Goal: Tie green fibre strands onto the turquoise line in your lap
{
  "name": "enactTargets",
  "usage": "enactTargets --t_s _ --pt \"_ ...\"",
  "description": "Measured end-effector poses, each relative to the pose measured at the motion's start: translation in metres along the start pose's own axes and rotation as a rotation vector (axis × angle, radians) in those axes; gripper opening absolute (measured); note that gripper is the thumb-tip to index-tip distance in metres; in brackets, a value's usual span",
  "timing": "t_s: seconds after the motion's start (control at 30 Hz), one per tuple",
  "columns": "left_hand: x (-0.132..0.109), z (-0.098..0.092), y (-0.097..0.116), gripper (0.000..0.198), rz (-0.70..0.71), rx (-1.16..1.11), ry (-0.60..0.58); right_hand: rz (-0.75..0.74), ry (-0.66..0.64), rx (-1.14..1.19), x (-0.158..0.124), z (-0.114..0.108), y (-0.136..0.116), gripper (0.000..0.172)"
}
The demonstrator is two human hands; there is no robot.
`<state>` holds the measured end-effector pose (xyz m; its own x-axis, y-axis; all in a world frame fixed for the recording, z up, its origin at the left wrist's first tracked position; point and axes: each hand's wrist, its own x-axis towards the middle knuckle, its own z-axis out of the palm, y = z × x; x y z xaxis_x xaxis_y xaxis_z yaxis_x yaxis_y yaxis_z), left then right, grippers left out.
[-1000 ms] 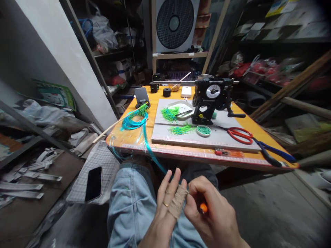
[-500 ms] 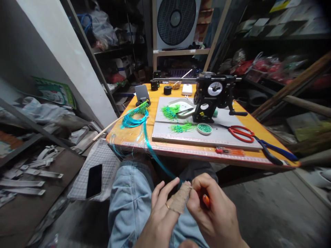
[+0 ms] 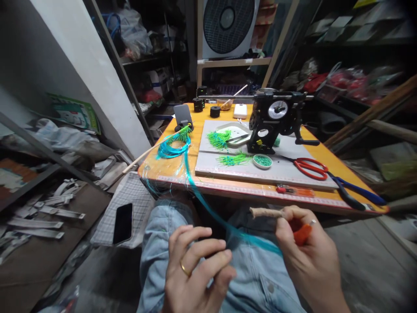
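Observation:
My left hand (image 3: 198, 269), with a gold ring on one finger, is above my lap with its fingers bent but apart, holding nothing. To the right, my right hand (image 3: 306, 248) is closed on a tan wrapped strip (image 3: 265, 212) that sticks out to the left between thumb and forefinger. An orange-handled tool (image 3: 302, 234) also sits in that hand. A teal strand bundle (image 3: 208, 208) runs from the coil (image 3: 171, 148) on the table down across my lap to my right hand.
On the orange table (image 3: 156, 171) stand a black hand-cranked machine (image 3: 264, 141), a dish of green beads (image 3: 262, 161), green bristle bunches (image 3: 233, 159), red-handled scissors (image 3: 311, 168) and blue-handled pliers (image 3: 358, 191). A phone (image 3: 123, 224) lies on checked cloth at left.
The tan strip has come off my left finger and is now in my right hand, which has moved right and up. My left hand has moved left. The teal strand shifted right, and the view shifted slightly.

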<state>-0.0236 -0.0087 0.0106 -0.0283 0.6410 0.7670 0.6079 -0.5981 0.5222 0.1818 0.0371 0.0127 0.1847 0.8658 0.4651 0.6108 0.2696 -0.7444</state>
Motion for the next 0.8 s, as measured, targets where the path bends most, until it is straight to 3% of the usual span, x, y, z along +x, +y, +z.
enactTargets --t_s 0.1,0.17,0.3,0.4,0.47,0.53,0.6,0.8 --pt "0.004 0.000 0.000 0.011 0.044 0.011 -0.019 0.061 -0.031 0.078 -0.005 0.001 0.002 0.009" --pt "0.004 0.001 -0.001 0.020 0.054 0.009 -0.034 0.087 -0.054 0.125 -0.008 0.003 0.004 0.010" --pt "-0.003 0.008 -0.001 0.037 -0.041 -0.106 -0.003 0.130 -0.099 0.188 -0.011 0.005 0.008 0.012" --pt "-0.011 0.015 0.003 0.043 -0.241 -0.302 0.044 0.158 -0.139 0.271 -0.013 0.007 0.009 0.014" --pt "-0.015 0.020 0.007 0.041 -0.454 -0.423 0.088 0.170 -0.154 0.334 -0.014 0.008 0.007 0.015" --pt "-0.016 0.023 0.010 0.028 -0.666 -0.506 0.100 0.179 -0.171 0.387 -0.016 0.009 0.004 0.015" --pt "-0.014 0.025 0.012 0.014 -0.770 -0.538 0.108 0.188 -0.190 0.428 -0.017 0.010 -0.002 0.014" --pt "0.003 0.037 0.008 0.018 -0.527 -0.645 0.035 0.154 -0.224 0.500 -0.023 0.016 -0.019 0.014"
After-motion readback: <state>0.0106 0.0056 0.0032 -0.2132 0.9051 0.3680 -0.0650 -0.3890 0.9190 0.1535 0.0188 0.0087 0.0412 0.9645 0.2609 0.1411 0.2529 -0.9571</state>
